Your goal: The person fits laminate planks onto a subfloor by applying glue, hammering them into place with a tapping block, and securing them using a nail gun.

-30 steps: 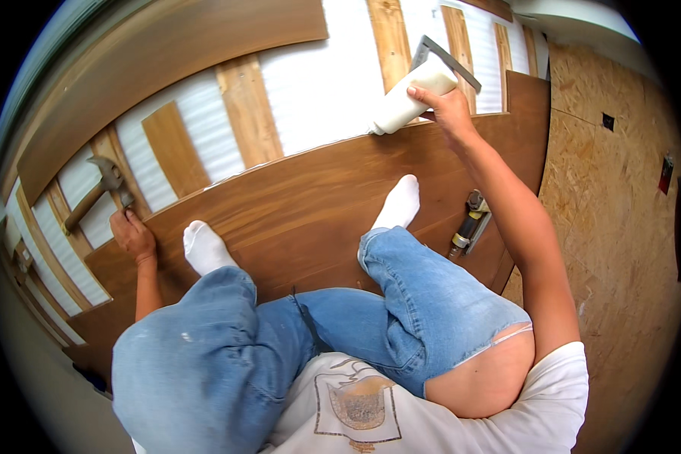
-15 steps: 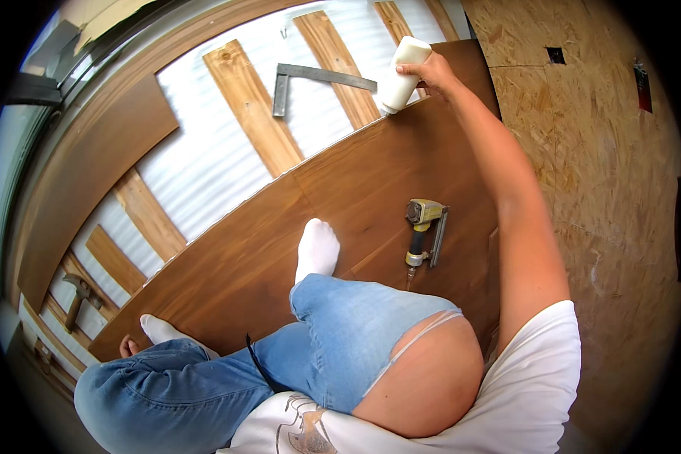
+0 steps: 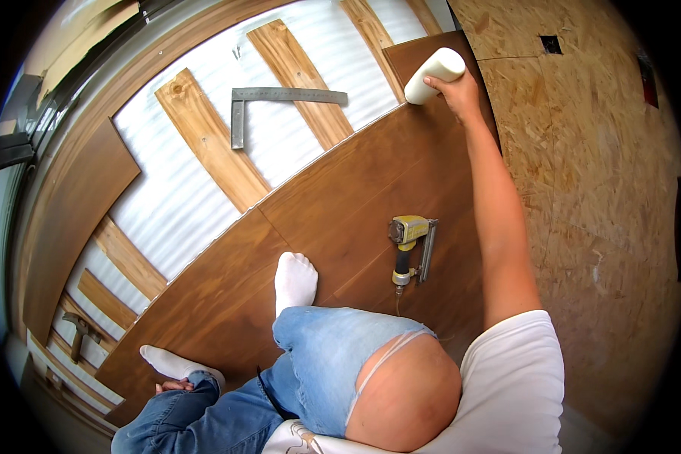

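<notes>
White bottle point(image 3: 435, 74): out at 1 o'clock, tilted, its base raised toward 1 and its lower end pointing toward 7, near the edge of the brown floorboards point(image 3: 333, 219); whether the tip touches them I cannot tell.
Right hand point(image 3: 461, 92): at 1 o'clock, fingers wrapped around the bottle, thumb along its near side.
Left hand point(image 3: 175, 386): between 7 and 8 o'clock, at the jeans point(image 3: 318, 348) by the left ankle; mostly hidden, so I cannot tell if the fingers are clenched or released.
Floorboard edge: faces 11 o'clock, with a thin white line along it.
Metal square point(image 3: 280, 94): 11 o'clock, its long arm across one of the wooden battens point(image 3: 212, 140), which lie over white sheeting point(image 3: 166, 204).
Nail gun point(image 3: 410, 234): yellow and black, near the centre toward 4 o'clock, lying on the floorboards.
Hammer point(image 3: 78, 333): 8 o'clock, among the battens.
Loose brown plank point(image 3: 76, 219): 9 o'clock, across batten ends.
Particle board point(image 3: 583, 166): 2 to 4 o'clock.
</notes>
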`<move>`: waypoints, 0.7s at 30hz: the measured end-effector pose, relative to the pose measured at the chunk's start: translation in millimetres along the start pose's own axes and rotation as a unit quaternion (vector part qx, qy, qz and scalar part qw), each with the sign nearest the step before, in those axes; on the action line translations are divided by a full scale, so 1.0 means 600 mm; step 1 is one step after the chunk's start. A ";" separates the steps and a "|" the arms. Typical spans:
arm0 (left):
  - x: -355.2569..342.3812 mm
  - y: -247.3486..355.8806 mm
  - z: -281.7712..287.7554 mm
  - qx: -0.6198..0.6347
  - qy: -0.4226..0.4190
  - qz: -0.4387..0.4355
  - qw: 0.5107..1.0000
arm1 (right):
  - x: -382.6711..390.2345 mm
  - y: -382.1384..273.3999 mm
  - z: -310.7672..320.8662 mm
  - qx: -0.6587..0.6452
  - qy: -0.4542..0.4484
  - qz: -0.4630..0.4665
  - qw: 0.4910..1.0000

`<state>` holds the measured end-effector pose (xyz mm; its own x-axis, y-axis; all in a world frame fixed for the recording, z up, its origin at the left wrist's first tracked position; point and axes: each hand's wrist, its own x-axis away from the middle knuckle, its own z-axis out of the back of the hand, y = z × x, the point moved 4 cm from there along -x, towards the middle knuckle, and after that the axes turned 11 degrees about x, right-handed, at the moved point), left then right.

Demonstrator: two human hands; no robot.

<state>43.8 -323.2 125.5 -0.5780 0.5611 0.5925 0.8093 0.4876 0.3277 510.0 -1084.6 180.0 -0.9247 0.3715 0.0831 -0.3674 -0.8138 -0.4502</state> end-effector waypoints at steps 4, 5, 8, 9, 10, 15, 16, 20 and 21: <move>-0.021 -0.016 0.000 0.044 -0.034 0.010 0.998 | 0.050 0.042 -0.005 -0.090 0.098 0.044 0.990; -0.021 -0.022 0.005 0.040 -0.021 0.009 0.999 | 0.064 0.044 -0.011 -0.080 0.118 0.060 0.988; -0.020 -0.038 0.030 0.013 0.047 0.017 0.999 | 0.084 0.027 -0.029 -0.095 0.144 0.094 0.981; -0.017 -0.039 0.034 0.041 0.061 0.029 0.997 | 0.087 0.022 -0.032 -0.083 0.143 0.094 0.982; -0.014 -0.041 0.039 0.069 0.076 0.042 0.994 | 0.088 0.017 -0.035 -0.071 0.142 0.093 0.983; -0.008 -0.049 0.064 0.009 0.031 0.033 0.999 | 0.013 -0.060 -0.046 0.008 0.161 0.099 0.982; -0.013 -0.049 0.062 0.013 0.024 0.030 0.999 | 0.000 -0.071 -0.051 0.006 0.167 0.118 0.979; -0.024 -0.050 0.071 0.013 0.021 0.046 0.999 | -0.034 -0.086 -0.074 -0.035 0.188 0.160 0.969; -0.021 -0.051 0.068 0.012 0.035 0.037 0.999 | -0.031 -0.085 -0.082 -0.045 0.188 0.153 0.969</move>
<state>22.3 -317.9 78.2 -0.5071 0.5489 0.6645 0.8464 0.4625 0.2638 550.9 -1027.7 157.5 -0.8810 0.2692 -0.3890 -0.0554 -0.8753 -0.4804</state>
